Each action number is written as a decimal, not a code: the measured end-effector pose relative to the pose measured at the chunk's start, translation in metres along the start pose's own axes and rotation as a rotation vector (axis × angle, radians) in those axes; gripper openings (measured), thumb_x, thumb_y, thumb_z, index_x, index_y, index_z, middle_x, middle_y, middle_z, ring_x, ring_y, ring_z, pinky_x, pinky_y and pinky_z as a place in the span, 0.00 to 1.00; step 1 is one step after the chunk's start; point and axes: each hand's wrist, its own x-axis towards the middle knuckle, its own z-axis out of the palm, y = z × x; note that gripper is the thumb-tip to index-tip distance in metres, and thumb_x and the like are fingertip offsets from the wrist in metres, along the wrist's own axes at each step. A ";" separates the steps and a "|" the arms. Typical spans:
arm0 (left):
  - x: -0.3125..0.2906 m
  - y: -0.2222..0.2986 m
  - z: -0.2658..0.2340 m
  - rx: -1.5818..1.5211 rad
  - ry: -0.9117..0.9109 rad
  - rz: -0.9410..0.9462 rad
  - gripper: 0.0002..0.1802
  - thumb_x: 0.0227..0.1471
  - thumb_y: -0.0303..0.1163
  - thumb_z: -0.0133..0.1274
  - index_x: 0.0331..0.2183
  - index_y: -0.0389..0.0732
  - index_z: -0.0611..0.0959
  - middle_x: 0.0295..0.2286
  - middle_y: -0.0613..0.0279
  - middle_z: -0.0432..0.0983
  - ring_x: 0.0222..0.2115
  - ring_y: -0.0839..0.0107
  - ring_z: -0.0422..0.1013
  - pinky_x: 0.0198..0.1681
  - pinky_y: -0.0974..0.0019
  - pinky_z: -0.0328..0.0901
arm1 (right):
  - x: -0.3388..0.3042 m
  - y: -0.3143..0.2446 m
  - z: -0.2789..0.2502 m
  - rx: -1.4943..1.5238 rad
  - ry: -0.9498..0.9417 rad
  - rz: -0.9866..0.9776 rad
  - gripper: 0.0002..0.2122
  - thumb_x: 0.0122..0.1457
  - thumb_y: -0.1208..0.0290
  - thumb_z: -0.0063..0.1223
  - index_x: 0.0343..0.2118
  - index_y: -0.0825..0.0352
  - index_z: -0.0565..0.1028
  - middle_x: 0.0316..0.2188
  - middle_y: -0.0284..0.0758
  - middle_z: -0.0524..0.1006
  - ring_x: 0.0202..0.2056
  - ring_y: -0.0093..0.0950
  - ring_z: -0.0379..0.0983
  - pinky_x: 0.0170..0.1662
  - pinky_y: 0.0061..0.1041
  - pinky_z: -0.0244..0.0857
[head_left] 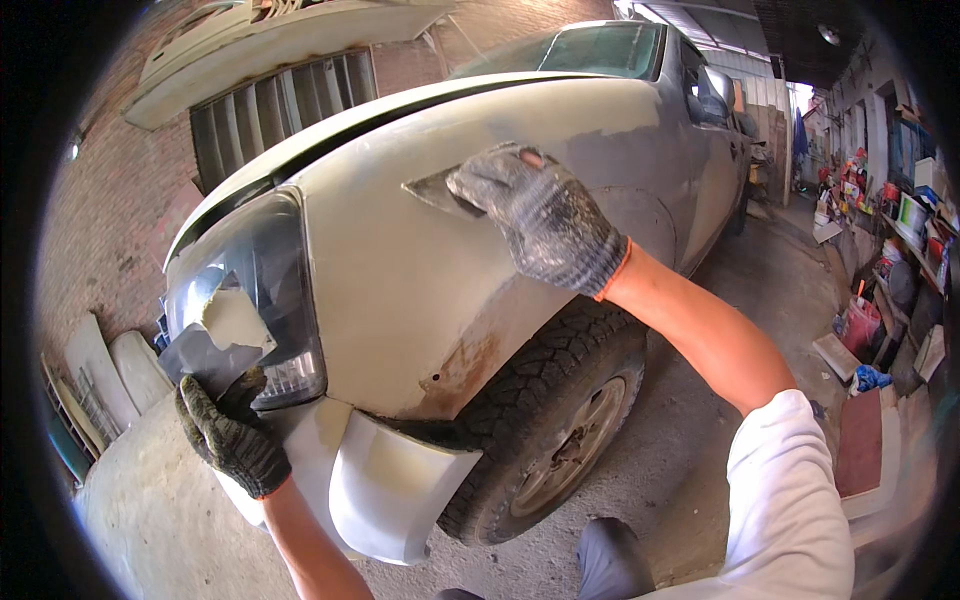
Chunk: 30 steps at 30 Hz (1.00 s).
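Note:
My right hand (pixel 535 210), in a grey work glove with an orange cuff, is closed on a thin, flat putty spreader (pixel 437 190). Its edge lies against the beige-coated front fender (pixel 400 260) of a vehicle. My left hand (pixel 232 430), gloved in dark knit, grips a dark flat plate (pixel 205 358) in front of the headlight (pixel 255 290). On the plate sits a patch of cream-coloured putty (pixel 236 325). A brown bare patch (pixel 465 365) shows at the fender's lower edge, near the wheel arch.
The front tyre (pixel 530 400) stands below the fender, beside a white bumper corner (pixel 390 490). Shelves with cans and tubs (pixel 910 215) line the right side. A brick wall (pixel 120 220) rises at the left, with panels (pixel 105 365) leaning there. My knee (pixel 610 560) shows at the bottom.

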 end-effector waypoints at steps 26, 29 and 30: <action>0.000 0.003 0.002 -0.014 -0.026 0.003 0.15 0.63 0.36 0.41 0.45 0.36 0.69 0.31 0.50 0.76 0.22 0.59 0.77 0.25 0.63 0.73 | 0.059 0.049 0.007 -0.030 -0.053 0.227 0.15 0.47 0.78 0.50 0.40 0.65 0.78 0.38 0.43 0.79 0.42 0.40 0.75 0.51 0.37 0.66; 0.000 0.003 0.001 -0.004 -0.017 -0.003 0.15 0.63 0.36 0.41 0.45 0.36 0.70 0.33 0.50 0.76 0.22 0.59 0.77 0.25 0.63 0.73 | 0.060 0.029 0.010 -0.024 -0.054 0.118 0.15 0.48 0.77 0.50 0.40 0.64 0.78 0.39 0.43 0.78 0.43 0.39 0.75 0.52 0.35 0.65; 0.000 0.002 0.000 -0.015 -0.040 -0.006 0.15 0.63 0.36 0.41 0.45 0.35 0.70 0.34 0.50 0.76 0.22 0.59 0.77 0.25 0.63 0.73 | 0.057 0.021 0.009 0.000 -0.038 0.102 0.15 0.48 0.76 0.50 0.41 0.65 0.78 0.40 0.42 0.78 0.44 0.38 0.75 0.54 0.34 0.64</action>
